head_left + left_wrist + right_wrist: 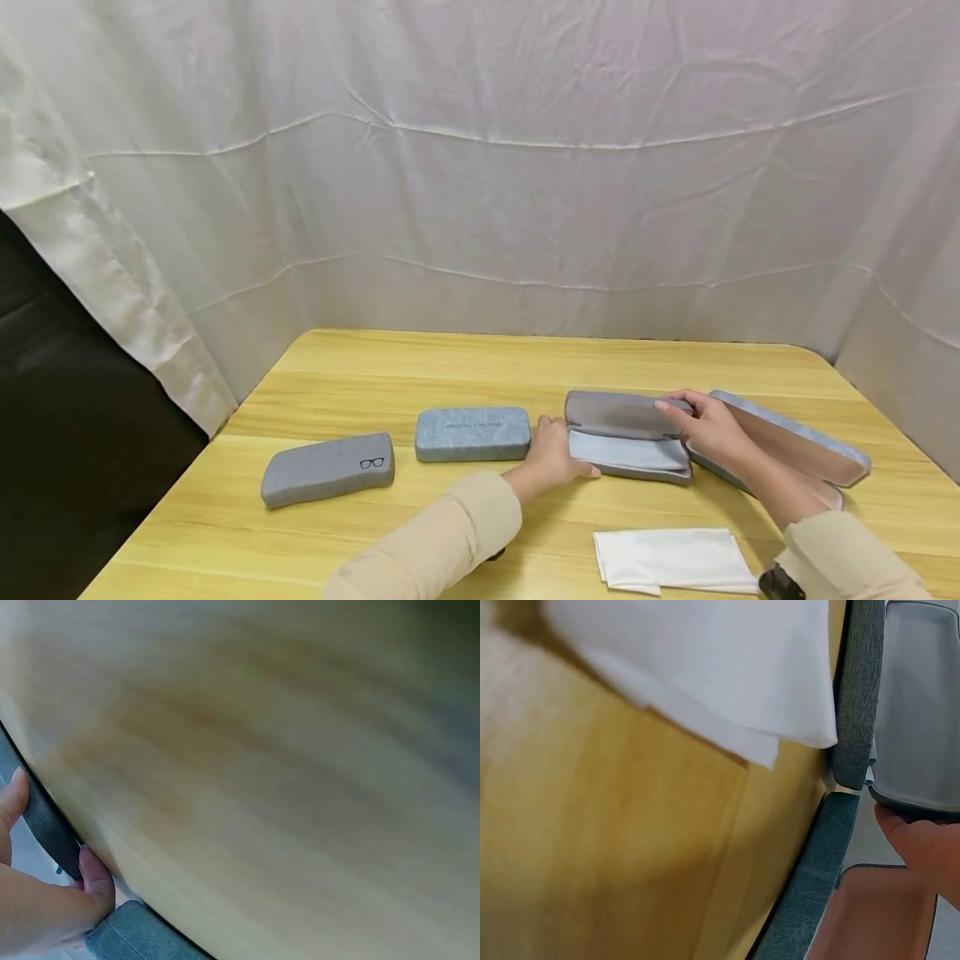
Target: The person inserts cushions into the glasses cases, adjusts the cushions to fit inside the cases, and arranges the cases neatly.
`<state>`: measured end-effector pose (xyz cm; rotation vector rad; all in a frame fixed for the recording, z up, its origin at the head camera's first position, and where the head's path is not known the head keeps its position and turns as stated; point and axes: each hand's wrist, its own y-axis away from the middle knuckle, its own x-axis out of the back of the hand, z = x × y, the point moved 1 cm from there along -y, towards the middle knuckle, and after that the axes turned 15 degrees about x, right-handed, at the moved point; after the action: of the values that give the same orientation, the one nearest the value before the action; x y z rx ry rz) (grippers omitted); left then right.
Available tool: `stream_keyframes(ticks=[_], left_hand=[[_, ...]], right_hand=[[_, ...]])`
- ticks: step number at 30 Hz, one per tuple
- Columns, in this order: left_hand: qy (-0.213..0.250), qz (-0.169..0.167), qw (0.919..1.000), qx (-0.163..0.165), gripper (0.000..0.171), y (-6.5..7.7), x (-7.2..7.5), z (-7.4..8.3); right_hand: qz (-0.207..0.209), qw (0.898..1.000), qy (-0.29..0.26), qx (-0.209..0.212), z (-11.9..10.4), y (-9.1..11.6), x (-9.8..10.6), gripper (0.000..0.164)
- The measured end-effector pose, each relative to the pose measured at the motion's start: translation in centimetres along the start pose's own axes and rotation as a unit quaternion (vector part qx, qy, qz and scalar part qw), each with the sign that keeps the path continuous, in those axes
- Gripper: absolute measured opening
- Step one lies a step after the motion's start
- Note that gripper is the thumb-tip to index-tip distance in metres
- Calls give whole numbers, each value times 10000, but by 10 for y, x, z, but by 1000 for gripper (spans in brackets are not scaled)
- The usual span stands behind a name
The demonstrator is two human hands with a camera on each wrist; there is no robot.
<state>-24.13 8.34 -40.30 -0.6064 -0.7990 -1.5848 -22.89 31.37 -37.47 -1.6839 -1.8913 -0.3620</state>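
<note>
An unfolded grey glasses case (pixel 628 433) lies right of the table's middle, its lid raised. A folded pale blue cloth (pixel 630 452) fills its lower half. My left hand (pixel 551 454) grips the left end of this case, thumb along the front side. At the lid's right end my right hand (pixel 705 425) pinches the edge, thumb on the inner face and fingers behind. In the right wrist view that lid (pixel 919 712) stands beside the hand. Another opened case (pixel 780 437), blue outside and pinkish brown inside, lies just right of the right hand.
A closed blue glasses case (pixel 472 433) sits just left of my left hand. Farther left is a closed grey case (pixel 327 470) with a glasses print. A folded white cloth (pixel 675 560) lies near the front of the wooden table (pixel 450 358). White curtain (pixel 480 208) hangs behind.
</note>
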Motion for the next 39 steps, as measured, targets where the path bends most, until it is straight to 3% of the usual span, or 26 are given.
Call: stream_keyframes(ticks=[9,14,20,29,34,39], left_hand=[[114,-170,9994,-292,73,4,2,-8],[95,-253,9988,-408,75,4,3,-9],[68,-352,9979,-532,76,3,4,-13],[333,-557,9948,-783,69,9,5,-24],[330,-766,9913,-1021,66,11,8,-29],[272,-969,9893,-1054,67,11,10,-30]], right_hand=[[-255,9988,-425,-42,-1,1,2,58],[-761,9945,-685,-237,2,-1,8,66],[-1441,9840,-1038,-173,4,-3,13,68],[-1795,9784,-1022,-122,4,2,11,63],[-1916,9764,-984,-164,3,3,10,65],[-2129,9707,-1094,-217,4,2,12,66]])
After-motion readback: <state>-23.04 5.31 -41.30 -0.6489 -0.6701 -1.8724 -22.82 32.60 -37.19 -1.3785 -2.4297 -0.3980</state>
